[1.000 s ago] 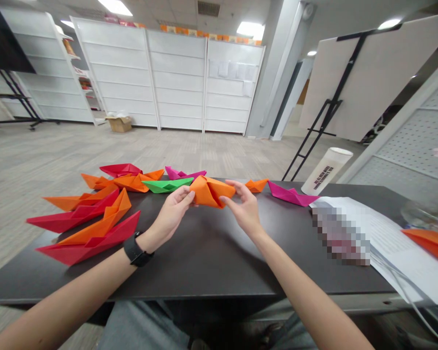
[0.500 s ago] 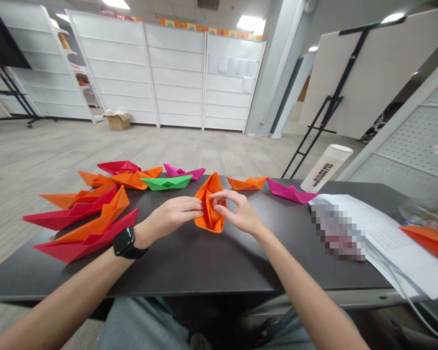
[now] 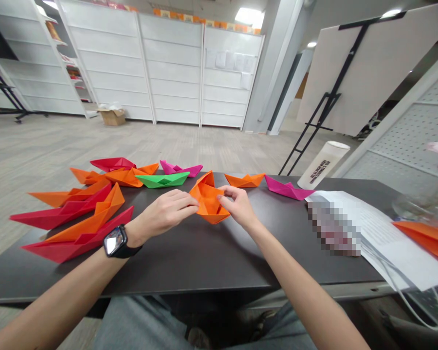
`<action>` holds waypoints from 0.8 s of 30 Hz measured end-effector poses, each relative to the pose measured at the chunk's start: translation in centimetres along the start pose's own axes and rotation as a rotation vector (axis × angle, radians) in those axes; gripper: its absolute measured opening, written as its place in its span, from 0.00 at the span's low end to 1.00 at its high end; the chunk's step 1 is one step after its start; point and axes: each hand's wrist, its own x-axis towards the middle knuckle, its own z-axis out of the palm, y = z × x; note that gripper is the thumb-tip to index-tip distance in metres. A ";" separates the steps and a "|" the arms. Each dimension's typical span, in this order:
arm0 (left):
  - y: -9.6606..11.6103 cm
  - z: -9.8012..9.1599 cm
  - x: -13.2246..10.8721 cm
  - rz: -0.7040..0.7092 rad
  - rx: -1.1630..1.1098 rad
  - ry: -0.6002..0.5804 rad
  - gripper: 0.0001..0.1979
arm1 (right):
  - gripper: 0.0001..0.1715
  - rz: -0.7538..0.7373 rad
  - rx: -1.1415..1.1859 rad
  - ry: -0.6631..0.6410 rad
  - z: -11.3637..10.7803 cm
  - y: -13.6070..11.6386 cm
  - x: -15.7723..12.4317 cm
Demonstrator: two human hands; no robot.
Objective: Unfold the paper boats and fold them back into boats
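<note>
Fingers of our right hand pinch the rim of the orange paper boat; our left hand rests against it, fingers together.

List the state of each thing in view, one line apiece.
Orange folded paper: pulled open, one pointed flap raised
Left hand: fingertips against the paper's left side
Right hand: fingers pinching the paper's right side
Smartwatch: strapped on the left wrist
Green paper boat: folded, upright
Magenta paper boat: folded, upright
Cardboard box: on the floor, white material at its top
</note>
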 end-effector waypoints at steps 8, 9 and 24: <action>0.9 0.4 0.5 -0.510 -0.413 0.074 0.08 | 0.32 -0.037 0.500 -0.277 -0.5 -0.6 -0.3; 0.9 0.5 0.5 -0.626 -0.483 0.107 0.06 | 0.34 -0.071 0.520 -0.318 -0.5 -0.7 -0.3; 1.7 0.9 1.9 -1.160 -1.228 0.396 0.30 | 0.16 0.260 0.759 -0.108 0.4 -1.6 -0.2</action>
